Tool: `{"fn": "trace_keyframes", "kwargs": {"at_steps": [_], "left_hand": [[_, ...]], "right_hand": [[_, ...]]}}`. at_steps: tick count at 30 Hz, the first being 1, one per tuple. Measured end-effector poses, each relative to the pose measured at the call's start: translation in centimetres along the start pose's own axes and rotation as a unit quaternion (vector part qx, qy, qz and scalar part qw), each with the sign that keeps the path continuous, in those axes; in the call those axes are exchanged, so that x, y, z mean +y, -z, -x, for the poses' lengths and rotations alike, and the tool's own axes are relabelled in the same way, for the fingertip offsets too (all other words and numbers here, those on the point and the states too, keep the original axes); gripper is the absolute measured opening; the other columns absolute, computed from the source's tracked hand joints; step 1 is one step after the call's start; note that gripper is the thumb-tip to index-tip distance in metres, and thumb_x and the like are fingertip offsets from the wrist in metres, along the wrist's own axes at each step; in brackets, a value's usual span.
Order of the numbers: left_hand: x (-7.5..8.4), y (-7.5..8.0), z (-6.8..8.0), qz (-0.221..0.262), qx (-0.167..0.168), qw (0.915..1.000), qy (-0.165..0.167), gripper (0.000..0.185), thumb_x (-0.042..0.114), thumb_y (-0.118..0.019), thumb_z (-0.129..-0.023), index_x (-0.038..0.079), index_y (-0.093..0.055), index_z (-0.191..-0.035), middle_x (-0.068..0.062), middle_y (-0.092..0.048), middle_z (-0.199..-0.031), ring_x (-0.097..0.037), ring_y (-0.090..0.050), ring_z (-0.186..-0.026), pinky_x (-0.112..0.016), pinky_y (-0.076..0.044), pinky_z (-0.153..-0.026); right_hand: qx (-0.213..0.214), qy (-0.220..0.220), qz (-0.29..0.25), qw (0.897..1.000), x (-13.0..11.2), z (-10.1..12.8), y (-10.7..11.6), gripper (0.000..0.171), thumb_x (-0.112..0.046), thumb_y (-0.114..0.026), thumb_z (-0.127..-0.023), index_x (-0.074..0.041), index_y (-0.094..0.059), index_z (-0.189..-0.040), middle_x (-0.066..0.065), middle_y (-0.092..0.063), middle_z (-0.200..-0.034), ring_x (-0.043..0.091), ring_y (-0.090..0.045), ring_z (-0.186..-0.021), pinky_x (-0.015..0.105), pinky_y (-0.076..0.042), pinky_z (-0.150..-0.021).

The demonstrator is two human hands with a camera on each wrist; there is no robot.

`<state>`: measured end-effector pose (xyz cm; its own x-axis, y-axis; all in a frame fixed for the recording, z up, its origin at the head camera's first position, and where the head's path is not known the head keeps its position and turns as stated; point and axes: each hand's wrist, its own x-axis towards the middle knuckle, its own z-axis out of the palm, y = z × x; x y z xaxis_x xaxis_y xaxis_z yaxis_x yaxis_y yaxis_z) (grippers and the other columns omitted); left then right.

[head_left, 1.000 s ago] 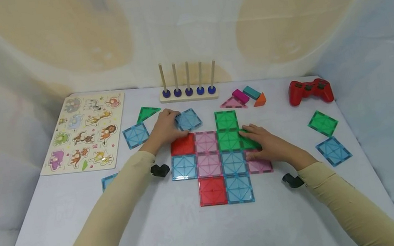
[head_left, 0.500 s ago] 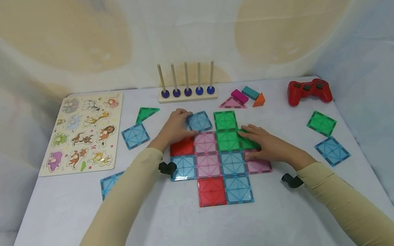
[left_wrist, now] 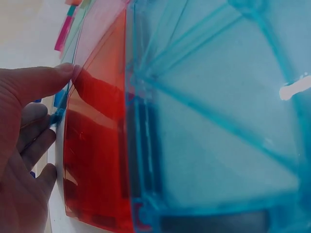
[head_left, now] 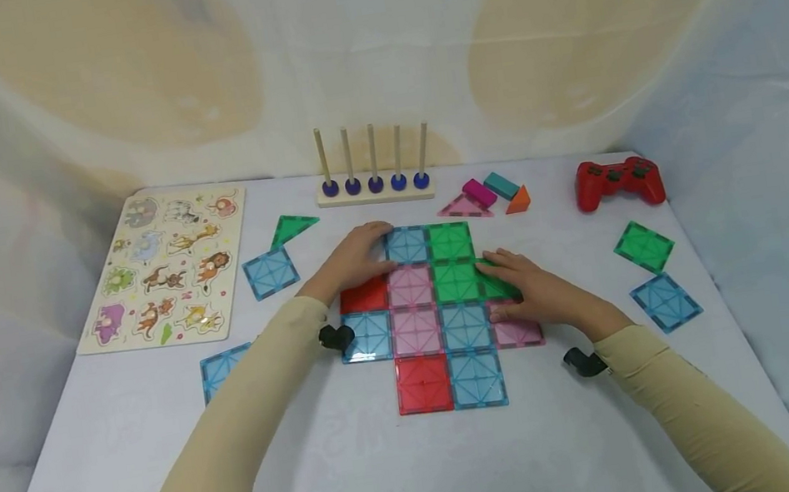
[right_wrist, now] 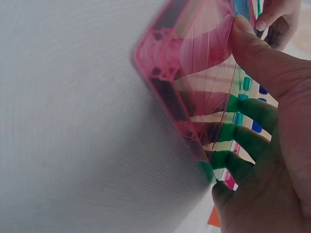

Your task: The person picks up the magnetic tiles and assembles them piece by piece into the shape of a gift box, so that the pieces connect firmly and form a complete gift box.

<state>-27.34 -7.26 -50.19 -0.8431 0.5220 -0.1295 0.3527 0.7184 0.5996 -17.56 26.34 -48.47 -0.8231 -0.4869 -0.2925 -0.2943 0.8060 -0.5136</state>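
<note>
A flat mat of square magnetic tiles point(head_left: 441, 317) in red, pink, blue and green lies mid-table. My left hand point(head_left: 354, 258) rests at its upper left corner, fingers against a blue tile point(head_left: 407, 245) that sits flush beside the top green tile point(head_left: 451, 240). In the left wrist view the thumb point(left_wrist: 43, 80) touches the edge of a red tile point(left_wrist: 97, 160) beside a blue one point(left_wrist: 218, 121). My right hand point(head_left: 533, 289) lies flat on the mat's right side, over a green tile point(head_left: 501, 288) and a pink tile point(head_left: 520, 332). The right wrist view shows that pink tile point(right_wrist: 194, 63) under the thumb.
An animal puzzle board point(head_left: 166, 265) lies far left, a peg rack point(head_left: 374, 186) at the back, a red game controller point(head_left: 618, 181) at the back right. Loose tiles: green triangle point(head_left: 294, 228), blue squares point(head_left: 271, 272) point(head_left: 218, 370) point(head_left: 666, 302), green square point(head_left: 643, 246). Coloured blocks point(head_left: 496, 188) sit behind the mat.
My left hand slid the loose blue tile to the right until it joined the mat beside the top green tile. The right hand stayed put.
</note>
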Motion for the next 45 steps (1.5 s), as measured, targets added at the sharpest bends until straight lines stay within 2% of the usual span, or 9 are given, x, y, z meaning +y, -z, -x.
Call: {"fn": "trace_keyframes", "kwargs": {"at_steps": [11, 19, 26, 27, 29, 33, 36, 41, 45], "left_hand": [[-0.4, -0.5, 1.8, -0.004, -0.014, 0.9999, -0.007, 0.073, 0.036, -0.07, -0.097, 0.012, -0.038, -0.158, -0.005, -0.025, -0.167, -0.026, -0.023, -0.153, -0.044, -0.024, -0.123], [-0.3, -1.0, 3.9, -0.007, -0.009, 0.9996, -0.024, 0.063, 0.034, -0.07, -0.097, 0.014, -0.048, -0.153, -0.008, -0.031, -0.165, -0.029, -0.025, -0.152, -0.047, -0.028, -0.121], [0.2, -2.0, 6.1, -0.065, 0.009, 0.9968, -0.046, 0.062, 0.038, -0.071, -0.096, 0.015, -0.052, -0.15, -0.009, -0.038, -0.162, -0.029, -0.023, -0.154, -0.053, -0.002, -0.125], [0.3, -2.2, 6.5, -0.071, 0.01, 0.9961, -0.051, 0.062, 0.038, -0.072, -0.095, 0.014, -0.053, -0.15, -0.01, -0.038, -0.161, -0.029, -0.023, -0.154, -0.054, -0.002, -0.125], [0.6, -2.6, 7.2, -0.074, 0.006, 0.9955, -0.059, 0.063, 0.036, -0.072, -0.095, 0.012, -0.051, -0.15, -0.01, -0.036, -0.162, -0.029, -0.022, -0.154, -0.052, -0.006, -0.125], [1.4, -3.6, 8.9, -0.062, -0.007, 0.9963, -0.059, 0.069, 0.036, -0.074, -0.094, 0.012, -0.047, -0.153, -0.006, -0.03, -0.165, -0.026, -0.019, -0.155, -0.046, -0.025, -0.122], [2.0, -4.4, 10.3, -0.051, -0.014, 0.9968, -0.059, 0.074, 0.038, -0.074, -0.093, 0.014, -0.043, -0.156, -0.003, -0.026, -0.167, -0.024, -0.016, -0.156, -0.045, -0.034, -0.117], [2.8, -5.4, 12.3, -0.045, -0.021, 0.9953, -0.083, 0.084, 0.042, -0.076, -0.091, 0.013, -0.036, -0.159, -0.004, -0.023, -0.168, -0.024, -0.013, -0.156, -0.046, -0.034, -0.117], [3.1, -5.5, 13.1, -0.042, -0.019, 0.9946, -0.093, 0.087, 0.043, -0.076, -0.09, 0.012, -0.034, -0.159, -0.006, -0.023, -0.168, -0.025, -0.014, -0.156, -0.047, -0.034, -0.117]], "right_hand": [[0.007, -0.012, 0.002, 1.0, 0.1, 0.0, -0.2, 0.095, -0.049, -0.079, -0.086, -0.018, -0.03, -0.162, 0.011, -0.015, -0.169, 0.039, -0.008, -0.155, 0.063, -0.037, -0.111], [0.017, -0.045, 0.017, 0.999, 0.3, 0.5, 0.0, 0.103, -0.057, -0.076, -0.085, -0.012, -0.026, -0.162, 0.014, -0.013, -0.169, 0.04, -0.01, -0.154, 0.062, -0.037, -0.111], [0.018, -0.081, 0.02, 0.996, 1.3, 1.6, 0.6, 0.105, -0.054, -0.077, -0.086, -0.005, -0.022, -0.162, 0.02, -0.016, -0.167, 0.045, -0.016, -0.151, 0.064, -0.034, -0.112], [0.019, -0.087, 0.02, 0.996, 1.5, 1.7, 0.6, 0.105, -0.054, -0.077, -0.086, -0.004, -0.022, -0.162, 0.021, -0.016, -0.167, 0.045, -0.016, -0.152, 0.064, -0.033, -0.112], [0.021, -0.094, 0.022, 0.995, 1.8, 1.9, 0.6, 0.106, -0.055, -0.076, -0.086, -0.004, -0.022, -0.162, 0.022, -0.018, -0.166, 0.045, -0.016, -0.151, 0.065, -0.031, -0.113], [0.021, -0.098, 0.013, 0.995, 2.1, 2.1, 0.5, 0.105, -0.056, -0.075, -0.087, -0.006, -0.021, -0.162, 0.023, -0.019, -0.166, 0.045, -0.014, -0.152, 0.066, -0.03, -0.113], [0.019, -0.097, 0.003, 0.995, 2.0, 2.1, 0.5, 0.103, -0.053, -0.075, -0.088, -0.007, -0.021, -0.162, 0.024, -0.018, -0.166, 0.046, -0.014, -0.152, 0.067, -0.03, -0.112], [0.021, -0.094, 0.003, 0.995, 2.0, 2.3, 0.5, 0.102, -0.05, -0.076, -0.088, -0.005, -0.022, -0.162, 0.025, -0.018, -0.165, 0.046, -0.014, -0.151, 0.067, -0.029, -0.113], [0.024, -0.091, 0.007, 0.996, 2.1, 2.4, 0.5, 0.102, -0.051, -0.076, -0.088, -0.004, -0.022, -0.161, 0.025, -0.019, -0.165, 0.046, -0.015, -0.151, 0.067, -0.03, -0.113]]}}
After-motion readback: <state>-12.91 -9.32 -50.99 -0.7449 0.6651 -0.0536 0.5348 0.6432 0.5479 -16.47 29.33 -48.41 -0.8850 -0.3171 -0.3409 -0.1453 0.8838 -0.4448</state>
